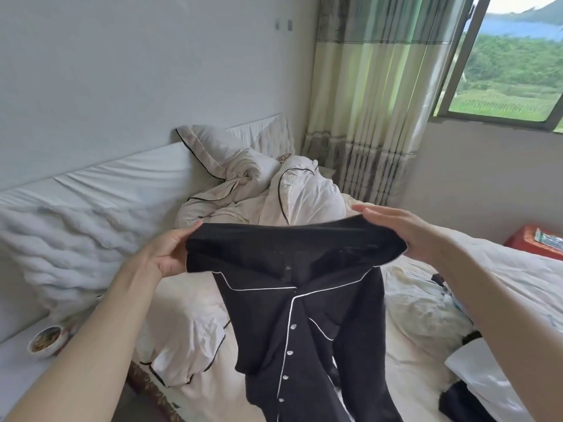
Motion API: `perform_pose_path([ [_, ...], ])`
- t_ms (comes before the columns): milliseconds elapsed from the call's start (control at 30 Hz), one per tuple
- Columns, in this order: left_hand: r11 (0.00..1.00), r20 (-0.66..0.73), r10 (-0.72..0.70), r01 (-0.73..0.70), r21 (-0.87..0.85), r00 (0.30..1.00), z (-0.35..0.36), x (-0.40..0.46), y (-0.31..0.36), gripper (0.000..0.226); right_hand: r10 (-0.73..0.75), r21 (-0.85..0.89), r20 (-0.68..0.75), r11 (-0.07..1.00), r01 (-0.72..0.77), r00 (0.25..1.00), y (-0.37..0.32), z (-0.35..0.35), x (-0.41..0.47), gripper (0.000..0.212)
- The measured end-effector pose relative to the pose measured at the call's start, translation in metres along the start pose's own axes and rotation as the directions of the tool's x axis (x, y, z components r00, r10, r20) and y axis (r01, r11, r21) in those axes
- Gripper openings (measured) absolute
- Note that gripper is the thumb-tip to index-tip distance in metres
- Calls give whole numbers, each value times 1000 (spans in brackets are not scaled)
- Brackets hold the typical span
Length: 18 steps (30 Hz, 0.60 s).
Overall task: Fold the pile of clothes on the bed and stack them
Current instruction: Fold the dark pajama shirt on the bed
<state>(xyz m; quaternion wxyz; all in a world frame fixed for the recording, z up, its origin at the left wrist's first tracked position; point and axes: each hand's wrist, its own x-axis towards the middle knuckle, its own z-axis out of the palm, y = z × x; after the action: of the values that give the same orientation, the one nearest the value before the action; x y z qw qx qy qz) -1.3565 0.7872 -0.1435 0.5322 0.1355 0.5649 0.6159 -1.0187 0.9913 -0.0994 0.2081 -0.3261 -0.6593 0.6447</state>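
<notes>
Rumpled bed [195,318], black shirt [298,300] held aloft, left hand [170,254], right hand [405,233]

A home bedroom: an unmade bed [189,324] with white pillows [219,147] and rumpled duvet [304,193], striped curtains [374,95] beside a window [511,65] facing green fields

The bed [411,376] carries a rumpled white duvet [243,202] and, at right, seemingly crumpled clothes [426,309]
</notes>
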Motion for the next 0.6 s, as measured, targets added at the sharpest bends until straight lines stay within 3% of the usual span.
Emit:
perform_pose_path([
  [33, 999, -18, -3, 4, 35, 1000, -1, -1, 4, 30, -36, -202, 43, 978, 44, 998, 2, 7, -4, 40],
  [67, 998, -37, -5, 7, 65, 999, -1, -1, 7, 33, -43, -446, 78, 892, 74, 996, 5, 14, -7, 38],
  [133, 990, -54, 38, -30, 135, 998, 1, -2, 11, 33, -25, -782, 84, 617, 82, 996, 15, 28, -4, 26],
  [200, 958, -3, 144, -139, 251, 990, 4, -5, 11, 10, -113, -875, 6, 481, 60, 994, 20, 33, 3, 24],
  [233, 930, 64, 184, -195, 313, 981, 5, -8, 10, 12, -179, -890, -57, 455, 31, 982, 19, 32, 6, 29],
  [300, 786, 227, 167, -269, 556, 959, 9, -14, 5, 35, -273, -844, -205, 535, -29, 940, 11, 24, 11, 28],
  [333, 640, 273, 150, -303, 706, 950, 14, -17, 3, 43, -287, -792, -269, 609, -41, 919, 5, 19, 13, 22],
  [400, 345, 290, 187, -339, 875, 939, 24, -18, 1, 38, -266, -703, -341, 709, -57, 902, -7, 12, 15, 17],
  [433, 270, 297, 230, -354, 896, 927, 30, -18, 2, 28, -257, -687, -349, 724, -60, 901, -12, 10, 14, 15],
  [500, 225, 318, 316, -396, 890, 894, 38, -19, 8, 8, -287, -688, -353, 724, -39, 890, -22, 7, 14, 13],
  [600, 236, 311, 441, -443, 865, 842, 45, -23, 30, 21, -381, -671, -372, 740, 38, 846, -40, 4, 10, 10],
])
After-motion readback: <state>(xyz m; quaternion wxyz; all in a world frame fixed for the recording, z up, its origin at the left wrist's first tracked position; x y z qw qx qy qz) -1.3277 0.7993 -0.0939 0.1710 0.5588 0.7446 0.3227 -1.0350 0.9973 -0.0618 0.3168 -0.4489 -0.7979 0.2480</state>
